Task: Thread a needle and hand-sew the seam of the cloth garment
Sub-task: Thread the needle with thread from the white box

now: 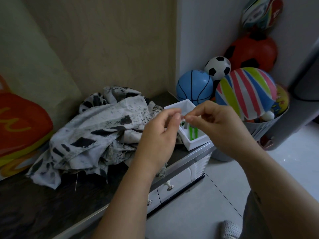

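Note:
A crumpled white cloth garment with black marks lies heaped on the dark cabinet top. My left hand and my right hand are raised together above a white box. Their thumbs and forefingers pinch something very thin where the fingertips meet. The needle and thread there are too small to make out. Green-handled tools lie inside the box. A thin dark thread or pin hangs below the cloth's front edge.
An orange and yellow cushion sits at the left. Several balls, among them a blue basketball and a striped ball, fill a bin at the right. The cabinet has drawers with knobs. A tiled floor lies below.

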`<state>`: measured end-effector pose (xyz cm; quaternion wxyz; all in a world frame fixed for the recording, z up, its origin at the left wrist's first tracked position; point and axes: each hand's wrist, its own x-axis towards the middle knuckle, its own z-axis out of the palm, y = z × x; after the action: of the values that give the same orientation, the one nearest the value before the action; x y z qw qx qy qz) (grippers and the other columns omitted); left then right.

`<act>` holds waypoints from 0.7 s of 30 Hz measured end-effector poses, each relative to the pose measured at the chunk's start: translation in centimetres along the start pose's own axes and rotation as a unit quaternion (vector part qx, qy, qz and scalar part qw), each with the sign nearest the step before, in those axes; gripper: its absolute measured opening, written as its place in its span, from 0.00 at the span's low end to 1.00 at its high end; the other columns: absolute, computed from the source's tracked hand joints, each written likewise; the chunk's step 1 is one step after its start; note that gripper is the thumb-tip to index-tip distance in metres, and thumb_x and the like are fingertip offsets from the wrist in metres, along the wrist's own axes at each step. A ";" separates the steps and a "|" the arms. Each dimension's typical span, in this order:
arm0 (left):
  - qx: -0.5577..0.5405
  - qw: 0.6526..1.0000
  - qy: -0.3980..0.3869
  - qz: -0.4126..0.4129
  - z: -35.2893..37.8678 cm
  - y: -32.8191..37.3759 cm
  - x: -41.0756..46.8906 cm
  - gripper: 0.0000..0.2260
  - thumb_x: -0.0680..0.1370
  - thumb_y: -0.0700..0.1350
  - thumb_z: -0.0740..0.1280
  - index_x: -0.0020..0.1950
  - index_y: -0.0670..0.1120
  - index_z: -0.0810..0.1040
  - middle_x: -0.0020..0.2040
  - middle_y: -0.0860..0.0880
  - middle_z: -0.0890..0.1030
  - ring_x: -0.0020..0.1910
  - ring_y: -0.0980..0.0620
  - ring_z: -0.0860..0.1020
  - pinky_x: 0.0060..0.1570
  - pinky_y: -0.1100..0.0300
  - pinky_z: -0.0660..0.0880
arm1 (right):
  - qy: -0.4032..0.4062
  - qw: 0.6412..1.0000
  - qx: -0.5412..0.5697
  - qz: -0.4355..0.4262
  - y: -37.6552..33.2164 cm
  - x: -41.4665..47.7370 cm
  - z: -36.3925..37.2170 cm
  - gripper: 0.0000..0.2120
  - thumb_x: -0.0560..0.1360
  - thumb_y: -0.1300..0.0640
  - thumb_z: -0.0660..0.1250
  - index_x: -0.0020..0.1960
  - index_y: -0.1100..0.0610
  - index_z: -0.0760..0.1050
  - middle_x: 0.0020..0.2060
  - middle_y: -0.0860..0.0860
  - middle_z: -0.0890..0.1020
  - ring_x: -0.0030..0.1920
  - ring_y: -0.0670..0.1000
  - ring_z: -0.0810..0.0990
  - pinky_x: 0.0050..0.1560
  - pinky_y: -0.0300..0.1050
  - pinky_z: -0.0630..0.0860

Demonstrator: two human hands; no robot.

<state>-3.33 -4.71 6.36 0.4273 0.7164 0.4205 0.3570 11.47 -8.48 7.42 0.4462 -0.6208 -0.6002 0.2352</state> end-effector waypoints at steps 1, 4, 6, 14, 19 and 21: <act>-0.064 0.996 -0.045 -0.035 0.4 0.1 -0.1 0.11 0.82 0.51 0.57 0.54 0.54 0.79 0.44 0.59 0.81 0.46 0.63 0.79 0.46 0.71 0.73 | 0.003 1.000 0.009 -0.006 -0.1 0.0 0.0 0.03 0.71 0.51 0.67 0.41 0.48 0.78 0.38 0.49 0.79 0.35 0.48 0.75 0.38 0.42 0.75; -0.174 0.978 -0.059 -0.099 1.5 0.3 -0.2 0.14 0.82 0.49 0.57 0.42 0.49 0.76 0.29 0.52 0.70 0.28 0.55 0.68 0.31 0.62 0.69 | 0.037 0.998 0.043 0.003 0.2 0.1 0.1 0.02 0.72 0.52 0.67 0.41 0.47 0.77 0.40 0.52 0.80 0.41 0.56 0.78 0.46 0.51 0.78; -0.309 0.939 -0.023 -0.149 2.0 0.8 -0.1 0.14 0.82 0.46 0.58 0.39 0.46 0.73 0.25 0.53 0.63 0.23 0.58 0.60 0.24 0.66 0.60 | 0.058 0.997 0.043 0.012 0.6 0.2 0.4 0.04 0.74 0.54 0.67 0.41 0.47 0.76 0.38 0.51 0.79 0.41 0.53 0.78 0.44 0.47 0.77; -0.412 0.893 0.065 -0.172 2.7 1.0 -0.1 0.10 0.81 0.45 0.61 0.49 0.46 0.81 0.28 0.56 0.75 0.23 0.61 0.70 0.22 0.72 0.66 | 0.044 0.999 -0.028 -0.016 0.5 0.1 1.0 0.04 0.74 0.56 0.67 0.40 0.51 0.75 0.37 0.44 0.74 0.35 0.37 0.72 0.36 0.27 0.69; -0.073 0.994 0.067 -0.041 2.4 0.4 -0.4 0.09 0.81 0.48 0.62 0.51 0.51 0.82 0.41 0.56 0.82 0.42 0.64 0.79 0.37 0.75 0.72 | 0.044 0.995 -0.080 -0.038 0.3 0.3 0.6 0.05 0.74 0.54 0.66 0.39 0.50 0.74 0.38 0.42 0.72 0.38 0.36 0.71 0.40 0.25 0.68; -0.025 0.998 0.043 -0.023 2.3 0.1 -0.3 0.10 0.81 0.49 0.61 0.49 0.49 0.82 0.36 0.56 0.79 0.35 0.63 0.76 0.33 0.72 0.71 | 0.046 0.994 -0.089 -0.039 0.3 0.3 0.5 0.04 0.74 0.54 0.66 0.40 0.51 0.75 0.38 0.42 0.72 0.39 0.36 0.71 0.40 0.24 0.68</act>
<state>-1.39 -5.72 5.57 0.4348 0.6791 0.4460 0.3883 11.31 -8.00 7.01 0.4250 -0.6440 -0.6217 0.1347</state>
